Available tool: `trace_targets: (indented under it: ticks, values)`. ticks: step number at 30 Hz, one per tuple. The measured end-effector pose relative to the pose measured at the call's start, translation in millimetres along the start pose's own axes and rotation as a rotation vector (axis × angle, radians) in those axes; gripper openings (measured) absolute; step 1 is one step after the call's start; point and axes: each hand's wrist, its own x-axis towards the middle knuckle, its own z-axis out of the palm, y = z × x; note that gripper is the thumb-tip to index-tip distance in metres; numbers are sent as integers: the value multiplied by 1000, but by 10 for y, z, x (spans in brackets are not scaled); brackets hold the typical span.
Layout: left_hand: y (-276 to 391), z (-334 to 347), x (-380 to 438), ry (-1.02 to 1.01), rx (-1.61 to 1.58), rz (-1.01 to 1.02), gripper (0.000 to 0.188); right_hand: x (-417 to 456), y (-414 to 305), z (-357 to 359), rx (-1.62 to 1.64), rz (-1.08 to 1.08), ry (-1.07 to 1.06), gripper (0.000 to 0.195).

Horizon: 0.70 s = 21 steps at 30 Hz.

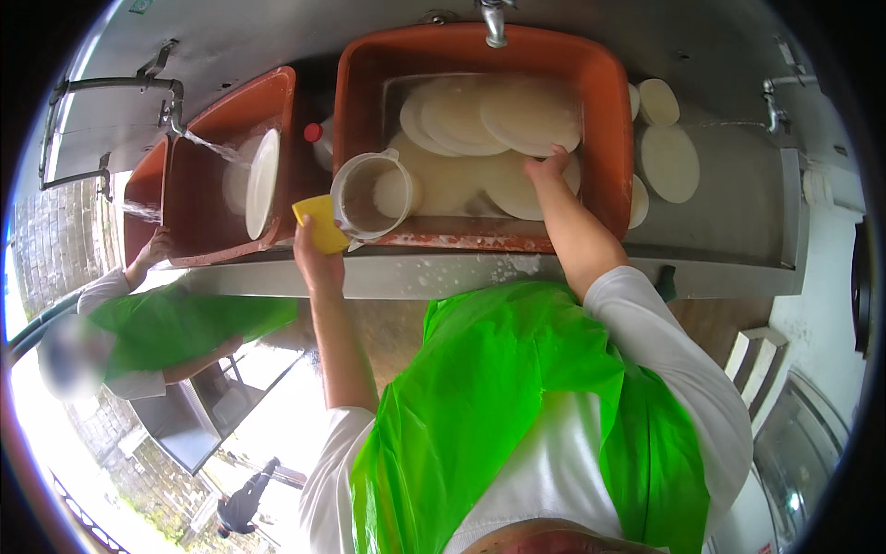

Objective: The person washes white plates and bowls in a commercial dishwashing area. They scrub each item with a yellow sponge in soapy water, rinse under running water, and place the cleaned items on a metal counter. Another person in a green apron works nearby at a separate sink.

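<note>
My left hand [320,253] grips a yellow sponge [322,223] beside a clear plastic pitcher [372,196] at the left front of a large orange-brown tub [617,138]. Cloudy water fills the tub, with several pale oval plates in it. At the right, my right hand [548,165] reaches in, its fingers at the edge of an upper plate [531,119]; whether they grip it is hard to tell. Below that hand lies another submerged plate [518,197].
A chrome faucet [494,24] hangs over the tub. Pale dishes [668,163] lie at the right. Leftward are a red-capped bottle [322,142] and a second tub [284,111] with a tilted plate [263,184] under running water. A co-worker's hand [158,247] is at its left rim.
</note>
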Motion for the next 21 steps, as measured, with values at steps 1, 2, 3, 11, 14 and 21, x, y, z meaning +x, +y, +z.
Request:
trace_targets:
  ticks: [1,2,3,11,14,21]
  values:
    - [-23,19,-59,-28,138,19,31,35,20,7,123,-79,15,53]
    - [-47,38,-131,-35,195,61,27,57,23,38,97,-74,-41,50]
    - [-52,57,-183,-37,230,77,27,66,14,85,61,-69,-101,47]
    - [106,527,-338,-128,268,135,29,-317,-270,465,-102,90,-80,26]
    - [19,768,-300,-231,250,160,33,-693,-402,381,-253,100,-129,23]
    - [-472,1130,-145,-567,911,429,42,-2244,-970,-177,-596,417,-562,47]
